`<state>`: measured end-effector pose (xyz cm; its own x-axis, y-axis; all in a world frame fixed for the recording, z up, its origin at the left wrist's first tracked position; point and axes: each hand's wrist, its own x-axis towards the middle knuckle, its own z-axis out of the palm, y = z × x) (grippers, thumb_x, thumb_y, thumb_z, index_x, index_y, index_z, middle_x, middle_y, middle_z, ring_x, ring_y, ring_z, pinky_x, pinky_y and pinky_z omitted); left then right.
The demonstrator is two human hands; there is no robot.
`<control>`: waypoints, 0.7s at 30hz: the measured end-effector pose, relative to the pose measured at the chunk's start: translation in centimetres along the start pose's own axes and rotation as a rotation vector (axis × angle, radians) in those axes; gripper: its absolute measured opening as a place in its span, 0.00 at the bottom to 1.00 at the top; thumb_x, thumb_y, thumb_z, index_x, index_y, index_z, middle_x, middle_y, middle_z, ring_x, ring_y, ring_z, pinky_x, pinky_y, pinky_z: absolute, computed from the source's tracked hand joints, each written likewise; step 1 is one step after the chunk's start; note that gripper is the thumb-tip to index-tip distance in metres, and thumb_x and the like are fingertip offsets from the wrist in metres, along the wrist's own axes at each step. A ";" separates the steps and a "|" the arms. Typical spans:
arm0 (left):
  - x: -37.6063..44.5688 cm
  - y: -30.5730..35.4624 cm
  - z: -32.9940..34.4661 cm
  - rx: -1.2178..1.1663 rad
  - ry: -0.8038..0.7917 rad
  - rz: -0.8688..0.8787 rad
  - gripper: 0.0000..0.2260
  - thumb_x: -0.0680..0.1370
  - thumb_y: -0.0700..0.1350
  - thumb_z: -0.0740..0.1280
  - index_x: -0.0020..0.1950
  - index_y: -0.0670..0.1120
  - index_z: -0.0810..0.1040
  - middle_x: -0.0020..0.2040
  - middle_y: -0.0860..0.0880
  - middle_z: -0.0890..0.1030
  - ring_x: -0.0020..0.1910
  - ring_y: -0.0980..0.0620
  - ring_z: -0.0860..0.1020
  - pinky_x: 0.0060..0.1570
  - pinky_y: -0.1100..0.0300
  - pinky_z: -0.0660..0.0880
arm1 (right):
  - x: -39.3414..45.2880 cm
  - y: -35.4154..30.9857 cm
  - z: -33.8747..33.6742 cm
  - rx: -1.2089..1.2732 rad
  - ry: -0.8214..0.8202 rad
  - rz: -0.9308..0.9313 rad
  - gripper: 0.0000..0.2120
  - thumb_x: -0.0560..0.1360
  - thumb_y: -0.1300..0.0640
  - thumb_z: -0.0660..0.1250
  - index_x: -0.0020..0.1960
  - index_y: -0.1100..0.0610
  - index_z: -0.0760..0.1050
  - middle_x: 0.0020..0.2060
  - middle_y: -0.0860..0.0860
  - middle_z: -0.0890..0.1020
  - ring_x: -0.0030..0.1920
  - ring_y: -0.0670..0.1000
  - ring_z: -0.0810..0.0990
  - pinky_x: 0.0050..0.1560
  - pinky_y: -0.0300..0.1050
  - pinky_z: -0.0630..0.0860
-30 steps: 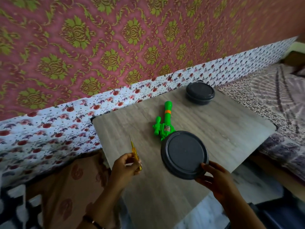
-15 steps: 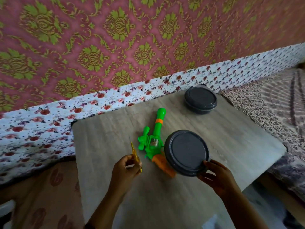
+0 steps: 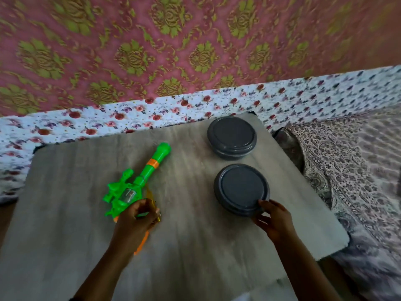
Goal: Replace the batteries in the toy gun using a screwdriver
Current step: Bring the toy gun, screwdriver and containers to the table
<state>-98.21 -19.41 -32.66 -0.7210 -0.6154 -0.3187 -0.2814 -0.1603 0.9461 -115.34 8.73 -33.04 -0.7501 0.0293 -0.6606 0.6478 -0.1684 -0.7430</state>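
A green toy gun [image 3: 138, 179] with an orange grip [image 3: 142, 244] lies on the grey wood-look table [image 3: 195, 253], barrel pointing to the far right. My left hand [image 3: 136, 224] rests over the gun's rear, fingers closed on a thin yellow screwdriver [image 3: 150, 194] that is blurred beside the gun's body. My right hand [image 3: 273, 220] grips the near rim of a round black lidded container [image 3: 240, 187], which stands on the table right of the gun.
A second black lidded container [image 3: 232, 135] stands at the table's far edge. A floral cloth [image 3: 195, 107] and patterned wall run behind the table. A bed with printed sheets [image 3: 358, 170] adjoins the right side.
My right hand has carried the near container to the right, off the gun, uncovering it. My left hand with the screwdriver has moved onto the gun's rear. The view has shifted left.
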 end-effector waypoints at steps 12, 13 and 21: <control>-2.1 1.6 2.6 0.049 0.105 0.038 0.06 0.75 0.28 0.65 0.49 0.36 0.75 0.37 0.42 0.76 0.23 0.62 0.75 0.24 0.72 0.70 | 2.1 0.7 -0.9 0.143 0.043 0.048 0.20 0.74 0.63 0.67 0.64 0.68 0.69 0.38 0.56 0.75 0.37 0.53 0.75 0.38 0.48 0.77; -2.3 1.4 2.4 0.044 0.117 0.032 0.06 0.75 0.29 0.66 0.48 0.37 0.76 0.38 0.41 0.76 0.24 0.61 0.75 0.24 0.72 0.70 | 1.7 1.3 -0.9 0.127 0.070 0.049 0.21 0.74 0.62 0.67 0.64 0.69 0.68 0.37 0.56 0.74 0.35 0.52 0.74 0.35 0.46 0.77; -4.6 0.5 1.1 0.027 0.247 -0.042 0.04 0.71 0.39 0.73 0.42 0.41 0.79 0.39 0.40 0.81 0.38 0.44 0.81 0.32 0.62 0.77 | -5.0 6.9 2.2 -0.375 -0.322 -0.159 0.03 0.73 0.66 0.67 0.45 0.60 0.75 0.38 0.60 0.76 0.33 0.54 0.74 0.30 0.47 0.70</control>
<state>-95.74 -15.83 -30.82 -0.5326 -0.7792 -0.3304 -0.3270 -0.1706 0.9295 -107.37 5.21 -34.63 -0.8078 -0.2890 -0.5137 0.4812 0.1801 -0.8579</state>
